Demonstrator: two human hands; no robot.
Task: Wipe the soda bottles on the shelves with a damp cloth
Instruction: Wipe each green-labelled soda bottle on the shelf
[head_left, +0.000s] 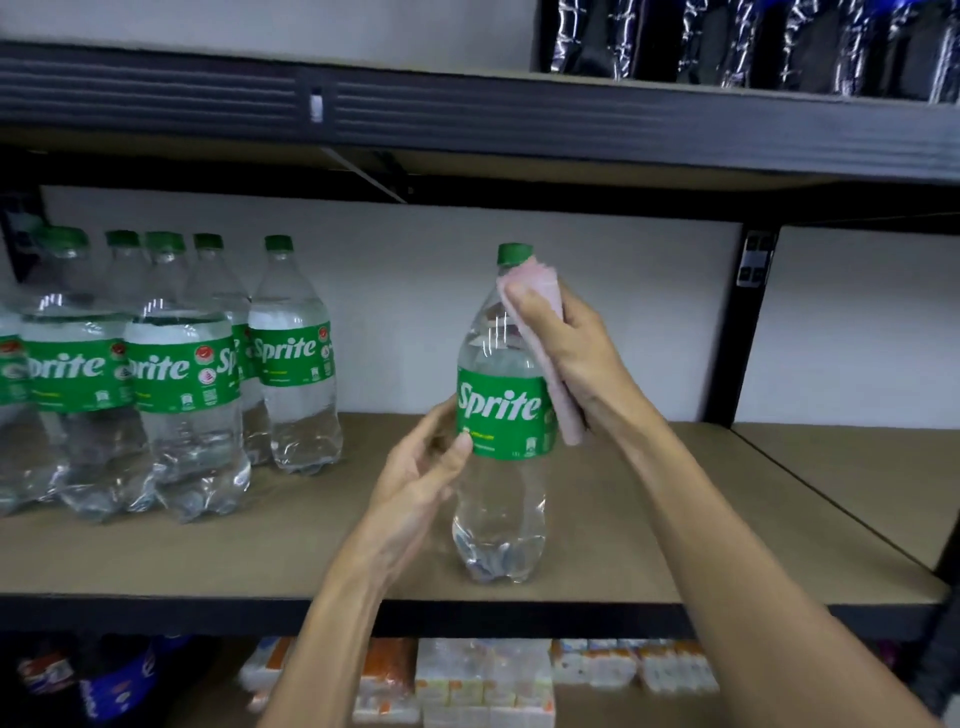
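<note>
Head view. One Sprite bottle (501, 415) upright on the brown shelf (701, 519), base down near the front edge, well apart from the other Sprite bottles (182, 374) clustered at the left end of the same board.

Long axis vertical: green cap (514, 253) at the top, lumpy base at the bottom, label (498, 410) with its lettering facing the camera.

Left hand (415, 473) wrapped round the bottle at label height, thumb on the lower left corner of the label, fingers gone behind the body. Right hand (571, 358) closed on a folded pink cloth (535, 280), pressing it to the shoulder just under the cap, with a tail of cloth hanging down beside the label.

Looks full of clear liquid, so probably heavy for its width and slow to tip, though tall enough to topple under a sideways push at the neck. Thin plastic, likely to dent a little under a squeeze; not fragile. Smooth wall and glossy label, likely slippery once damp. Best held round the middle at the label, as here, or by the ribbed cap; steady low while wiping high.

Below, blurred packs (483, 670) on a lower shelf.
</note>
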